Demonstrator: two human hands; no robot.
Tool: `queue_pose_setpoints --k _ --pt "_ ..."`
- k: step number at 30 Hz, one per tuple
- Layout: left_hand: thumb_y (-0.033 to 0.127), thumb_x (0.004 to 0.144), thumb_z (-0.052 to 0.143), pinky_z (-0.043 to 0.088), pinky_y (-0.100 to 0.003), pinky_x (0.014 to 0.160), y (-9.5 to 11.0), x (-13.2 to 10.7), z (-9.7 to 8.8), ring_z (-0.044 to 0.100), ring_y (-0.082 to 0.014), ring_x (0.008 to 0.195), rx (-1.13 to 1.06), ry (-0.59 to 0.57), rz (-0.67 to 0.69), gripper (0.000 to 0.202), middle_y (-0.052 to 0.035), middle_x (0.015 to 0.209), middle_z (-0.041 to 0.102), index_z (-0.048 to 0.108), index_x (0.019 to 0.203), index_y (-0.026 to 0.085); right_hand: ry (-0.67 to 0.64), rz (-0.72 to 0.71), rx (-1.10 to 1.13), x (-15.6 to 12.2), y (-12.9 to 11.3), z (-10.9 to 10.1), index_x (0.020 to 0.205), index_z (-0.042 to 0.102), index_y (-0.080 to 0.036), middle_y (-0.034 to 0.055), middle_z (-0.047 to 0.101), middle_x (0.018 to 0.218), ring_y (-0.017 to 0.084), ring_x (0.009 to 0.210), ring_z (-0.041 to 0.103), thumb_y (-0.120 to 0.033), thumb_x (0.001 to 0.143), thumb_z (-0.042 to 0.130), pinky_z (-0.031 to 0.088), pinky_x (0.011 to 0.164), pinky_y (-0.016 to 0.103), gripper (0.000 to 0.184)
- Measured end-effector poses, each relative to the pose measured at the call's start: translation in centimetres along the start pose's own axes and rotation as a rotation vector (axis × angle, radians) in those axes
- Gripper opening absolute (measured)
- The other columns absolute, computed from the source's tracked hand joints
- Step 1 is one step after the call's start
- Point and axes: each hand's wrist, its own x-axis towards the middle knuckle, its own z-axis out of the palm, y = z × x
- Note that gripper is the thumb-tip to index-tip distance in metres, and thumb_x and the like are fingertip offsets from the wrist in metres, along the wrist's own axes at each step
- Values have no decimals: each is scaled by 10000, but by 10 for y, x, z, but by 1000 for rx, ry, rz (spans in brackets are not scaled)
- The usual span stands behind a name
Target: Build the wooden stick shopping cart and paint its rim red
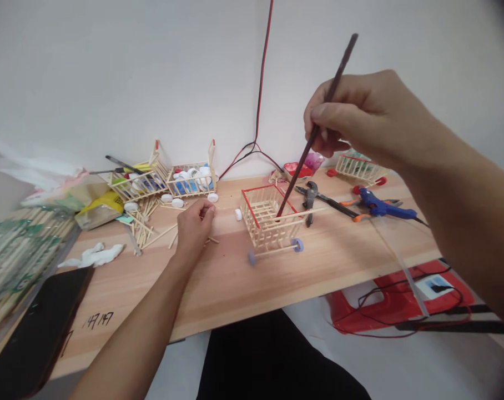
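My right hand (352, 116) is closed around a thin dark paintbrush (314, 133), raised above the table. The brush's lower end slants down to the small wooden-stick cart (272, 216); whether it touches the sticks I cannot tell. Red paint covers the cart's upper rim on several sides, while the sticks nearest me are bare wood. Purple-grey wheels (297, 245) sit on its near axle, and a white wheel shows on the far side. My left hand (196, 225) rests on the tabletop left of the cart, fingers curled together, beside loose wooden sticks (147, 225). What its fingers hold, if anything, is hidden.
Two stick carts stand behind, one filled with bottle caps (197, 178). Red paint lies in a tray (297, 169) by the wall. Pliers (312, 200) and a blue glue gun (381, 206) are at right. Bundled sticks (23, 250) and a black phone-like slab (39, 328) lie left.
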Motion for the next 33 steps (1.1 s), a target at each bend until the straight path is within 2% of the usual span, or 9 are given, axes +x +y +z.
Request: queue_pose_setpoints --k 4,9,13,20,26,33 --pt "268 815 517 431 -231 683 1 0 0 573 -141 653 4 2 4 159 8 704 660 649 789 183 22 18 93 5 3 7 675 603 -178 -14 568 546 76 474 487 -94 850 515 396 444 196 214" --pt "262 816 518 429 -225 686 3 -1 -1 575 -138 665 -5 -3 1 157 9 715 662 648 782 180 40 148 220 10 15 10 700 617 -166 6 583 580 88 496 526 -123 830 505 409 431 188 177" --pt "250 809 526 424 -221 677 1 -1 0 571 -132 653 -8 1 5 142 13 703 654 646 779 180 53 209 210 9 25 8 729 637 -148 10 601 613 74 506 543 -167 836 532 436 445 169 152" --pt "249 815 526 426 -224 683 0 0 0 573 -130 652 4 9 14 147 12 710 662 652 787 179 123 146 178 -3 25 5 719 638 -127 7 604 617 56 510 549 -180 862 539 428 450 138 182" --pt "241 814 527 428 -223 692 1 0 0 579 -131 661 -4 9 14 144 13 706 662 653 783 179 85 138 151 -6 23 7 729 635 -127 12 609 632 51 508 558 -167 877 525 419 438 129 189" --pt "256 825 526 424 -222 673 -1 0 1 577 -125 632 -36 3 5 154 16 695 659 656 796 179 104 106 173 -8 24 6 729 634 -131 2 604 619 56 516 564 -200 884 543 448 469 149 192"
